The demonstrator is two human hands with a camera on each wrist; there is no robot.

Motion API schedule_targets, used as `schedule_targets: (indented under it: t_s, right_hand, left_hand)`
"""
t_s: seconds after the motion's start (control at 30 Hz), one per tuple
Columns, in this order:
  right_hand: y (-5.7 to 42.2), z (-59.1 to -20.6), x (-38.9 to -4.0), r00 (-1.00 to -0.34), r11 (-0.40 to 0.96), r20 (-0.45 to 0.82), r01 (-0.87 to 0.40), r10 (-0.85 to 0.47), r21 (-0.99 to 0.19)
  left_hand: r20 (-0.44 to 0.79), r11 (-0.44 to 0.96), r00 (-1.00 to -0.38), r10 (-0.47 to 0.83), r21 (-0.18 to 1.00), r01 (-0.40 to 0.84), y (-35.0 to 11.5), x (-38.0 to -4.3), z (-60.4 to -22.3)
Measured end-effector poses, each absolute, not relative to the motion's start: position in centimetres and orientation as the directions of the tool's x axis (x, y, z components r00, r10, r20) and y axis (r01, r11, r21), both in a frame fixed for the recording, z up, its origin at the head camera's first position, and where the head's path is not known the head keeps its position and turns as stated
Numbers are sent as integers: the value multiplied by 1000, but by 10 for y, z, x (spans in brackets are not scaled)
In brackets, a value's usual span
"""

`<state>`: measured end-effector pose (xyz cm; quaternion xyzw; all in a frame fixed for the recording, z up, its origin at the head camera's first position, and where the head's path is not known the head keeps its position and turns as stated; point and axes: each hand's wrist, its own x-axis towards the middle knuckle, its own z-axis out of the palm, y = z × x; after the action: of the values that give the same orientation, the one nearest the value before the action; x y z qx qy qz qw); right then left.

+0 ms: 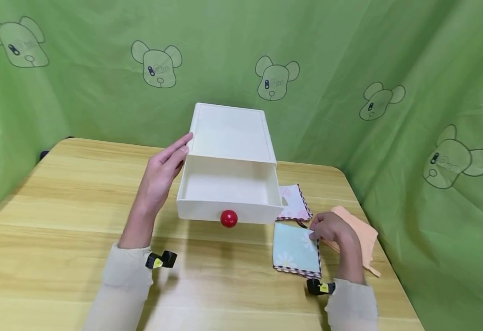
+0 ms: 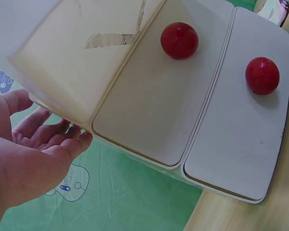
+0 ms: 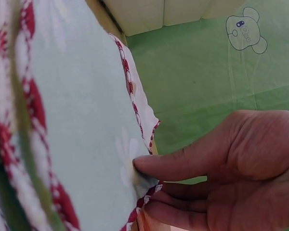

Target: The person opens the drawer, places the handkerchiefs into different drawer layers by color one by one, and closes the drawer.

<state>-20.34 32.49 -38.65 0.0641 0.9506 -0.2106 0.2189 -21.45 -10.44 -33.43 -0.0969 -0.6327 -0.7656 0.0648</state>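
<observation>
A white drawer cabinet point(image 1: 231, 131) stands with its top drawer point(image 1: 208, 210) pulled out, and the inside of that drawer is bare. My left hand point(image 1: 163, 172) rests along the cabinet's left side, fingertips touching the wall near the top edge. A light blue folded towel point(image 1: 293, 248) with white flowers and a checked border lies right of the cabinet. My right hand point(image 1: 332, 227) pinches its right edge near a corner, thumb point(image 3: 164, 163) on top and fingers beneath. The left wrist view shows two shut lower drawers with red knobs point(image 2: 179, 40).
A white-and-pink towel point(image 1: 293, 202) lies behind the blue one, partly hidden by the drawer. An orange cloth point(image 1: 361, 234) with a hanging loop lies by the table's right edge. Green printed curtain point(image 1: 221, 46) surrounds the wooden table point(image 1: 59, 220).
</observation>
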Motion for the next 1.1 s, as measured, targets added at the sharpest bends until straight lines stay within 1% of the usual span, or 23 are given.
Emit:
schedule_targets:
  t_s: [0.3, 0.67, 1.1]
  right_hand:
    - [324, -382, -201, -903, 898, -429, 207, 23, -388]
    - [321, -372, -194, -883, 778, -470, 283, -18, -561]
    - [322, -348, -183, -896, 736, -436, 238, -85, -634]
  left_hand:
    - [228, -185, -973, 27, 958, 219, -104, -215, -335]
    - [234, -194, -972, 33, 955, 224, -103, -216, -335]
    - [238, -212, -971, 34, 951, 226, -103, -215, -335]
